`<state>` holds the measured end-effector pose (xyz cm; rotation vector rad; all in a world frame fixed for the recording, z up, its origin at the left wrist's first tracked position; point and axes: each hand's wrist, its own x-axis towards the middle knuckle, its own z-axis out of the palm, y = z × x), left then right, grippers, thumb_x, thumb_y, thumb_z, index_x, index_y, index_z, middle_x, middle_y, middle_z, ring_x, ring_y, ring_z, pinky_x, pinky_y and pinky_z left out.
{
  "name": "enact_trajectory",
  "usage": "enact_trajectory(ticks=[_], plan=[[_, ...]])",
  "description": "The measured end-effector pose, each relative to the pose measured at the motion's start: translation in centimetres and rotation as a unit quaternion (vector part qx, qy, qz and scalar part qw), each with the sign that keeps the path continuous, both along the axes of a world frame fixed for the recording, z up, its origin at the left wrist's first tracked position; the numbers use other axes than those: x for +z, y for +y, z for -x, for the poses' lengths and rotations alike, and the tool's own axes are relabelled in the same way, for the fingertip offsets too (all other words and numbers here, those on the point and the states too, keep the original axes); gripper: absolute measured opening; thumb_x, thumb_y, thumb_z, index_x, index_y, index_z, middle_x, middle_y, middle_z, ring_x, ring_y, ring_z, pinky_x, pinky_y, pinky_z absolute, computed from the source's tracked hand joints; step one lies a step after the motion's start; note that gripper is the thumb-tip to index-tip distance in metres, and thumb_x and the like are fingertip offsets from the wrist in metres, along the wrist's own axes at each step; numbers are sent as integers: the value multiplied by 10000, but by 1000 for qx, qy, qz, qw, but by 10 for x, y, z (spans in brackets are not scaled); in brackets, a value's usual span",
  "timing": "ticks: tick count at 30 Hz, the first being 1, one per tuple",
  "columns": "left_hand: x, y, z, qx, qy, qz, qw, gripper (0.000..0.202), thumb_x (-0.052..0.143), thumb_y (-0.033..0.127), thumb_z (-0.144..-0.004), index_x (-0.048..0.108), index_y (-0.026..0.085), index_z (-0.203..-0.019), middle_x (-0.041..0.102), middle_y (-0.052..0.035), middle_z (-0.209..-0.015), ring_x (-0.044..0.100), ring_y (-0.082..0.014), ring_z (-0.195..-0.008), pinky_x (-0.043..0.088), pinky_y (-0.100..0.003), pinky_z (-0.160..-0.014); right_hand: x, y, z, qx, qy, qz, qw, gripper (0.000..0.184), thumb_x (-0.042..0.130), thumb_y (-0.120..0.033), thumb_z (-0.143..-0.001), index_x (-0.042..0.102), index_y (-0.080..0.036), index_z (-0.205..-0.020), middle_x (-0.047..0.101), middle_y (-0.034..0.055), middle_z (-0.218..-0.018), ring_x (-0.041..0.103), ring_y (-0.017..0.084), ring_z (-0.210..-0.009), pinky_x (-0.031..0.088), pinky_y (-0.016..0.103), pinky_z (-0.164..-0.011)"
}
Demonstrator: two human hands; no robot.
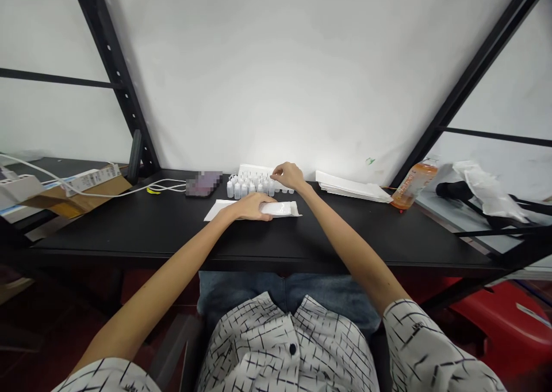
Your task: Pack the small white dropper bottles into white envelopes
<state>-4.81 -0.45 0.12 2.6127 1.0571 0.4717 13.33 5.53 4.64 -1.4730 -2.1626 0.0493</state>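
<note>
On black table (129,231), left hand (254,207) flat on white packet (282,209), right grip (288,176) pinched above bottles (250,188)

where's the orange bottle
In the head view, the orange bottle is at the right end of the black table, just right of the white paper stack.

Black slotted steel shelf uprights (112,76) slant up across a white wall (302,76), lit brightly just above the long black worktop (129,231), with a red plastic object (500,329) on the dark floor (52,334) at lower right.
</note>
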Motion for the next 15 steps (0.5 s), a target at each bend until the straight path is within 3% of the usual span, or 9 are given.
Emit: enact_trajectory(ticks=[5, 9, 12, 15], plan=[[0, 1, 3, 4, 4, 3, 1000, 535, 702, 332, -722, 708, 188, -1238, 704, -79, -1262, 640, -290, -1143, 476, -343, -961, -8, 2, -2, 7, 16, 9, 1000, 104, 679, -224, -875, 777, -195, -856, 774, 52, -941, 685, 207, -904, 484, 283, -748], [-1, 0, 2, 20, 11, 6, 1000, 585, 702, 348, -723, 677, 184, -1284, 677, -88, -1314, 624, -290, -1177, 469, -352, -991, -5, 3, -26, 42, 124, 30, 991, 111, 678, -220, -849, 757, -162, -797, 752, 34, -830, 620, 117, -600, 474, 261, -663], [1, -1, 1, 24, 11, 7, 1000, 568, 691, 364, -733, 680, 195, -1275, 678, -80, -1320, 619, -295, -1192, 466, -360, -1002, -5, -5, -52, 80, 244, 62, 964, 119, 698, -240, -805, 733, -138, -756, 728, 39, -762, 529, 76, -480, 448, 246, -566], [2, -1, 0, 28, 14, 4, 1000, 546, 677, 374, -735, 688, 206, -1255, 686, -72, -1312, 626, -299, -1187, 474, -361, -991, -13, -20, -82, 92, 367, 104, 920, 194, 769, -317, -732, 724, -131, -762, 726, 75, -784, 533, 84, -504, 346, 215, -432]])
